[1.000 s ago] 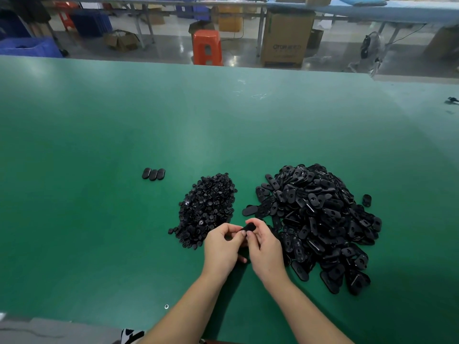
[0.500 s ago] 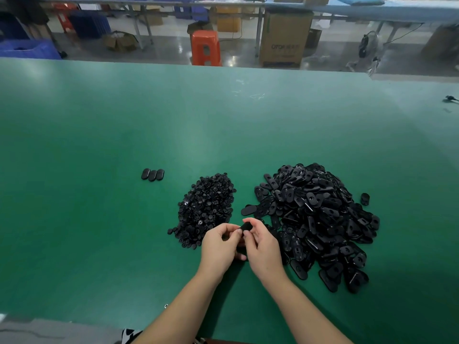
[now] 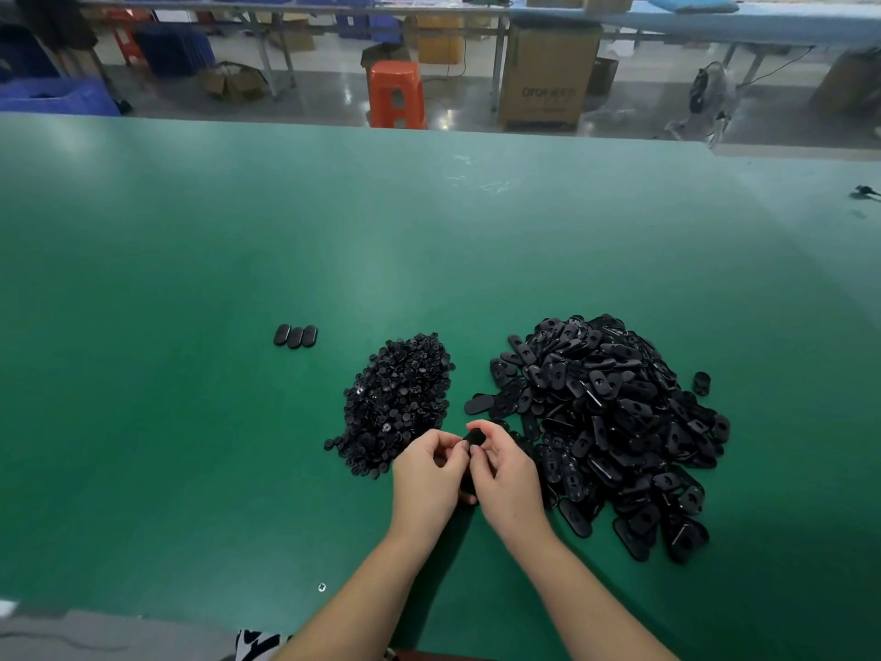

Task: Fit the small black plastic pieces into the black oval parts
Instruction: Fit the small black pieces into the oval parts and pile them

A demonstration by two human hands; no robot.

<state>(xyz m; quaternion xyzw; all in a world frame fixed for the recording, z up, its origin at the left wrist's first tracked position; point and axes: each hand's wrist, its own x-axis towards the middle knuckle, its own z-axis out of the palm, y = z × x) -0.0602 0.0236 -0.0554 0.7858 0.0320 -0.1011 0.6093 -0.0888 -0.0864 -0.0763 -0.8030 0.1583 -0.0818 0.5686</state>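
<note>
Both hands meet just above the green counter (image 3: 190,326), close to its near edge, between the two black heaps. The left hand (image 3: 429,474) and the right hand (image 3: 505,474) have their fingers curled inward, and together they pinch one black oval part (image 3: 474,439) at the fingertips; its upper end shows between the thumbs, the rest is hidden by the hands. Whether a small piece sits in it already cannot be told from this view.

The heap of small black plastic pieces (image 3: 395,403) lies on the counter just beyond and left of the left hand, its near edge almost under the knuckles. The larger heap of black oval parts (image 3: 615,422) lies to the right, just beside the right hand and reaching back behind it. One loose oval part (image 3: 701,383) lies a little apart from the heap's right side.

Further left, well apart from both heaps, three oval parts (image 3: 295,336) lie side by side in a short row, touching one another.

A small pale speck (image 3: 322,587) lies on the counter near its front edge, left of the left forearm. Beyond the counter's far edge stand an orange stool (image 3: 396,94) and a cardboard box (image 3: 548,73) on the floor
</note>
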